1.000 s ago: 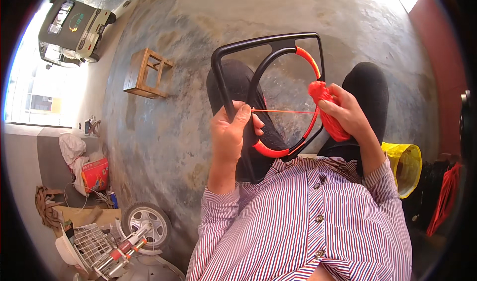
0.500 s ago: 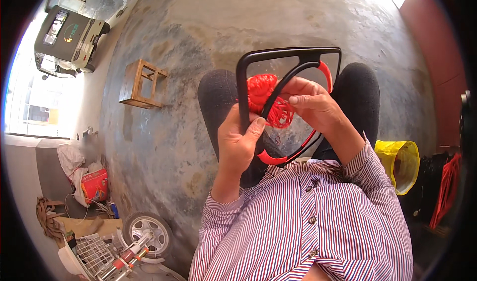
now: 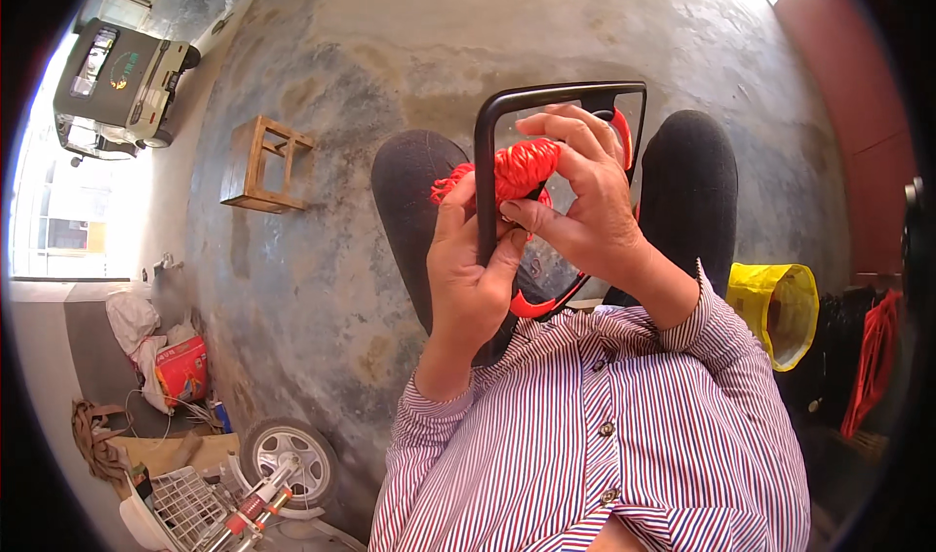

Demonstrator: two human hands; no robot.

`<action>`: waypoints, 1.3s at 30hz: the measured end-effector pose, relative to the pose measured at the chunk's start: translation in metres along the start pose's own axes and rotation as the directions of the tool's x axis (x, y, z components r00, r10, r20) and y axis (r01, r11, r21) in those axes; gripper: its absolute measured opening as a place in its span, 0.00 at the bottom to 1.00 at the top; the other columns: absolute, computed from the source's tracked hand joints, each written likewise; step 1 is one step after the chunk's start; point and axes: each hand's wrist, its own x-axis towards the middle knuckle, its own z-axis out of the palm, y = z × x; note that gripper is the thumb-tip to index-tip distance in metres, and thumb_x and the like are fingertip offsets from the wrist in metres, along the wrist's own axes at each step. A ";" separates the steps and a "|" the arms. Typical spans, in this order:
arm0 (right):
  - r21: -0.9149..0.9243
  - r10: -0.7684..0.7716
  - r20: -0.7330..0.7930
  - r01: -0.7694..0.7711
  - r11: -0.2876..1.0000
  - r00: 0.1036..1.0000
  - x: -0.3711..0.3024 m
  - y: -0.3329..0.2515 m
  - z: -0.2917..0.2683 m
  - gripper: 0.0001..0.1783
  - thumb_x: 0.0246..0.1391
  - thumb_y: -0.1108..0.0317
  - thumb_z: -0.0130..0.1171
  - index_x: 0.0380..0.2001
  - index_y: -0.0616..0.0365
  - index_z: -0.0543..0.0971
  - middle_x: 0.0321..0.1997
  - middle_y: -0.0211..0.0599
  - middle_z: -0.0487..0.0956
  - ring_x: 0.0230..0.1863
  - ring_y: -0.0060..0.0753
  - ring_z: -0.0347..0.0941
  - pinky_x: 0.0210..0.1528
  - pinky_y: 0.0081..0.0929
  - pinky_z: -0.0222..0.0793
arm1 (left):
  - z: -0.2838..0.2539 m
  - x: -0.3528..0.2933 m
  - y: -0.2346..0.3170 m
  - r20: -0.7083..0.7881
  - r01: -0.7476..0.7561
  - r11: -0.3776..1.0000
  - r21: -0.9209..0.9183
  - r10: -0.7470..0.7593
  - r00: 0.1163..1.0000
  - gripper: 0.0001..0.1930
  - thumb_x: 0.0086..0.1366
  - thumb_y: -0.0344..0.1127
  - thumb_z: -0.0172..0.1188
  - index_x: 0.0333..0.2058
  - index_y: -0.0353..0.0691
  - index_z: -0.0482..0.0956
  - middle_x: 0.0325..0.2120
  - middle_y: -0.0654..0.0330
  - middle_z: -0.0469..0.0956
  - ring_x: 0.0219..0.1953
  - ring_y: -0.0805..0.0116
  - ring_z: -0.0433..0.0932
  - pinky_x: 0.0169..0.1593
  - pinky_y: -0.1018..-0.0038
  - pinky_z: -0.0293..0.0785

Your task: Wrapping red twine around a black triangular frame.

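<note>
Above my lap stands a black frame (image 3: 561, 94) with rounded corners. A black ring with red wrapped sections (image 3: 531, 306) crosses it, largely covered by my hands. My left hand (image 3: 466, 284) is closed round the left bar of the frame, its thumb near the ring. A bundle of shiny red cord (image 3: 526, 165) lies against that bar, part of it sticking out on the left side above my left fingers. My right hand (image 3: 597, 206) reaches through the frame and pinches the right end of the bundle, with the upper fingers spread.
A yellow open bag (image 3: 770, 308) stands right of my legs, beside hanging red strands (image 3: 873, 362). Ahead to the left is a wooden stool (image 3: 263, 167). A wheeled vehicle with a basket (image 3: 185, 503) is at the lower left, below a red package (image 3: 182, 370). A three-wheeler (image 3: 117, 89) stands far left.
The cord bundle has shifted so part of it pokes out left of the frame's bar. My right hand has moved left and up onto the bundle, and the loose loops below it are mostly hidden.
</note>
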 end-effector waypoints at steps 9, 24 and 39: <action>0.950 0.519 0.103 -0.239 0.202 0.848 0.004 0.013 -0.021 0.20 0.61 0.66 0.58 0.54 0.63 0.74 0.58 0.39 0.76 0.59 0.34 0.71 0.66 0.34 0.60 | -0.012 0.004 -0.006 -0.127 -0.012 0.988 0.152 0.031 0.991 0.06 0.60 0.28 0.66 0.34 0.31 0.83 0.67 0.52 0.58 0.53 0.66 0.72 0.56 0.70 0.69; 0.831 -0.090 0.453 -0.457 -0.318 0.887 -0.062 0.009 -0.074 0.29 0.62 0.38 0.48 0.40 0.57 0.63 0.16 0.40 0.75 0.16 0.39 0.73 0.28 0.38 0.66 | -0.033 0.002 -0.020 -0.064 0.307 0.909 -0.282 -0.337 0.939 0.08 0.70 0.34 0.58 0.41 0.34 0.77 0.26 0.53 0.82 0.24 0.70 0.77 0.34 0.75 0.75; 0.907 0.432 0.412 -0.407 -0.108 0.802 -0.067 0.046 -0.074 0.22 0.67 0.49 0.49 0.46 0.59 0.70 0.21 0.29 0.70 0.17 0.22 0.64 0.30 0.24 0.65 | -0.042 0.000 -0.032 -0.113 0.307 0.894 -0.325 -0.359 0.926 0.11 0.72 0.38 0.55 0.35 0.35 0.75 0.20 0.52 0.79 0.20 0.67 0.76 0.27 0.73 0.74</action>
